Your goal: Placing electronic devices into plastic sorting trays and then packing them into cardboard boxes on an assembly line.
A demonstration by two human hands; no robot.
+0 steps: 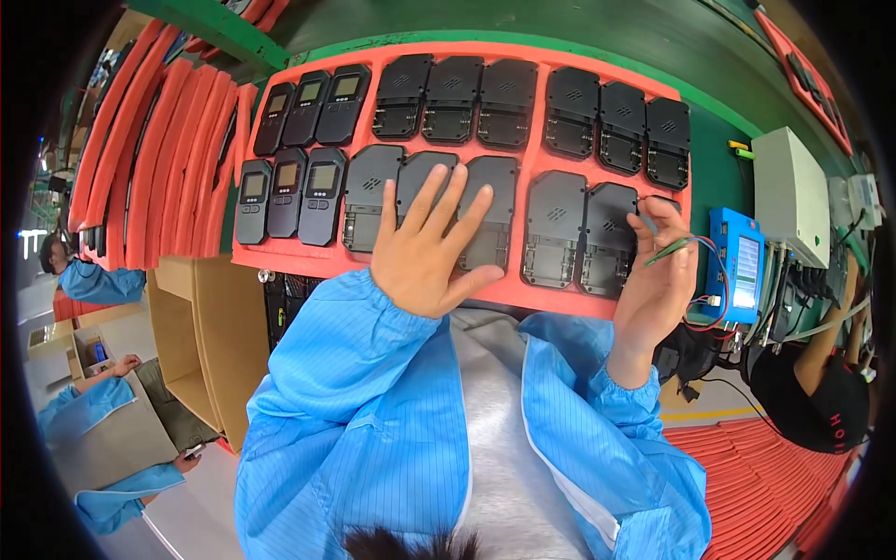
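My left hand (425,247) is spread, palm down, over the middle of a red foam tray (373,266). Its fingers lie over black handheld devices (490,201) that rest back side up with their battery bays showing. At the tray's right end, my right hand (661,271) has bent fingers with thin coloured wire leads (674,248) among them. Those leads run to a blue tester (737,264) with a lit screen. Beside the right fingers lies another black device (609,233), its battery bay bare. The right fingers partly cover one more device at the tray's edge.
Several devices (320,191) lie screen up at the tray's left. Red foam trays (154,149) stand stacked farther left, above a cardboard box (219,345). A white box (789,191) is behind the tester. Other people (112,411) are at left and right.
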